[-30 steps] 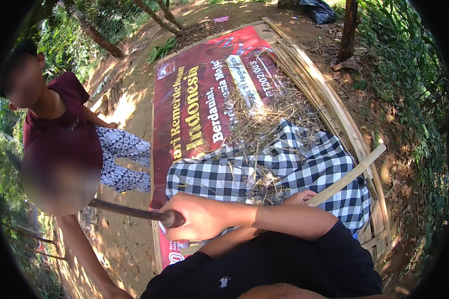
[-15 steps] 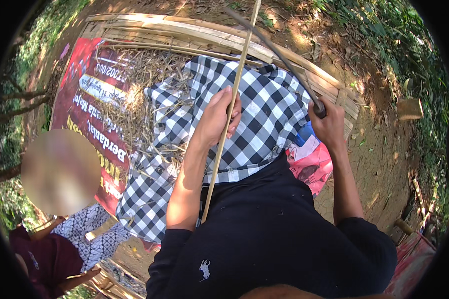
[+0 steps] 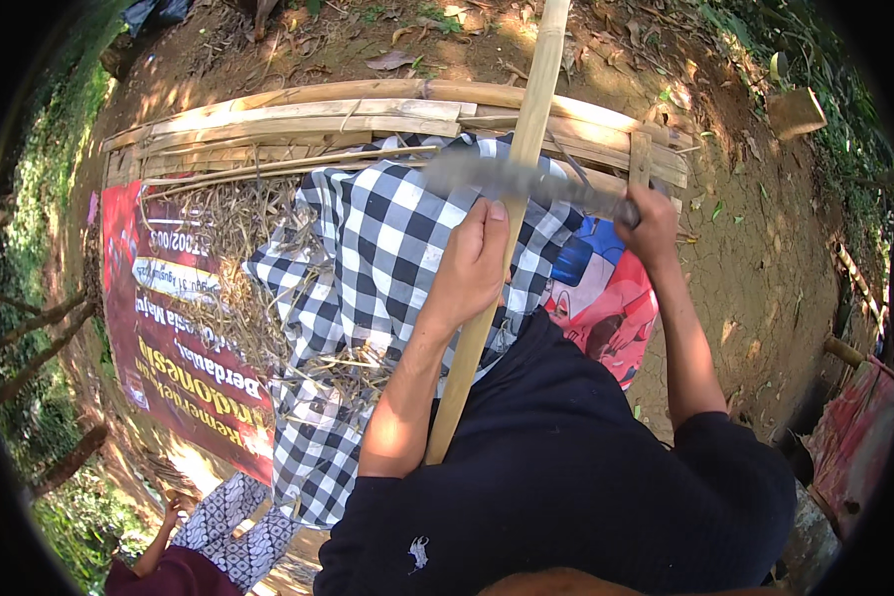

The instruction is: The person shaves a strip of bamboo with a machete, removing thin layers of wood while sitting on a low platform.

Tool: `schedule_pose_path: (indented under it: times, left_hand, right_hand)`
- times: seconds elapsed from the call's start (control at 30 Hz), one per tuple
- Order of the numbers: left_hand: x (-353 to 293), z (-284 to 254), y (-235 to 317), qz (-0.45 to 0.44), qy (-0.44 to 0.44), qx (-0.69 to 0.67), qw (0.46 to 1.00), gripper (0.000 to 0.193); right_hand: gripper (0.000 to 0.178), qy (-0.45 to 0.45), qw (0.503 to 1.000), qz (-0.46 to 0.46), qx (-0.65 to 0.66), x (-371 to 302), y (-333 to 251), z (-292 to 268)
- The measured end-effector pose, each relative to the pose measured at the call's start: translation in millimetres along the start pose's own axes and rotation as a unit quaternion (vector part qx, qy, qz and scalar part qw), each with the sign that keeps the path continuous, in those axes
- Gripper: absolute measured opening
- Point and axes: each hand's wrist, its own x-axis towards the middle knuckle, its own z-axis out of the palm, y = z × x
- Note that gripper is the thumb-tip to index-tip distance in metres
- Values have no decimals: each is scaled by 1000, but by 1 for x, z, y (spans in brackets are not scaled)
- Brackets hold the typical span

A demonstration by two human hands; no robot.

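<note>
My left hand (image 3: 470, 266) is closed around a long pale bamboo strip (image 3: 540, 94), thumb lying along its edge. The strip runs from my lap away past the far side of the bench, broad face up. In my right hand (image 3: 652, 230) is the dark handle of a machete (image 3: 487, 176). Its blade, smeared by motion, points left and crosses the strip just beyond my left thumb; whether it touches the strip I cannot tell. Beneath both hands a black-and-white checkered cloth (image 3: 392, 233) covers my lap and part of the bench.
A low bamboo bench (image 3: 298, 104) carries a red printed banner (image 3: 184, 372) strewn with dry shavings (image 3: 233, 283). At lower left sits another person (image 3: 184, 571) in a maroon top. A wood block (image 3: 797, 112) stands on the dirt at far right.
The machete has swung from pointing away to lying leftward across the strip. The bamboo strip has turned from its narrow edge to its broad face. My view has shifted.
</note>
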Motion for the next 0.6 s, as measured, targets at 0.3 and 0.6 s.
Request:
schedule_pose_path:
  times: [0.3,0.6]
  left_hand:
    - [24,-15,-20,-57,-7,-99,993,33]
    - [64,-22,-23,-14,-89,-220,971,26]
  right_hand:
    - [25,27,946,302,111,19,-16,-23]
    - [29,-118,918,214,313,-9,-116,-11]
